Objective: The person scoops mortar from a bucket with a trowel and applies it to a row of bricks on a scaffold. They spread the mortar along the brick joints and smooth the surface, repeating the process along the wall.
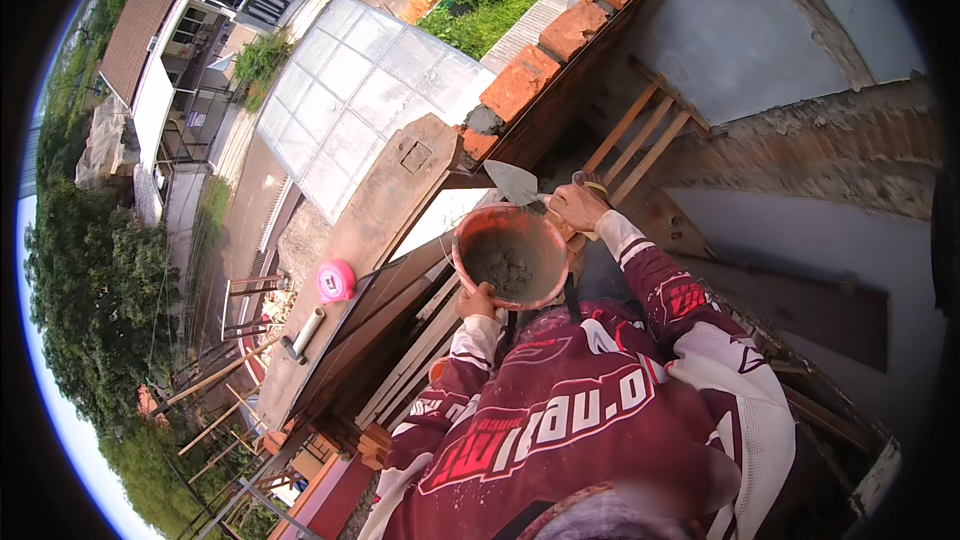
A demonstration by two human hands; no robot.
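Observation:
An orange bucket (463,258) with grey wet mortar (505,262) inside is tilted toward me in front of my body. My left hand (478,302) grips its near left rim. A pointed trowel (514,183) is in my right hand (578,208), closed round the handle, its grey blade over the bucket's far rim. Just beyond the blade, a row of orange bricks (520,82) lines the wall top, with a lump of mortar (485,120) at the near end.
On the wooden board (385,185) to the left lie a pink round tape measure (335,281) and a hammer (302,334). Below the wall's outer side is a translucent panelled roof (350,80). A wooden ladder (640,140) stands at the right, beside a grey wall.

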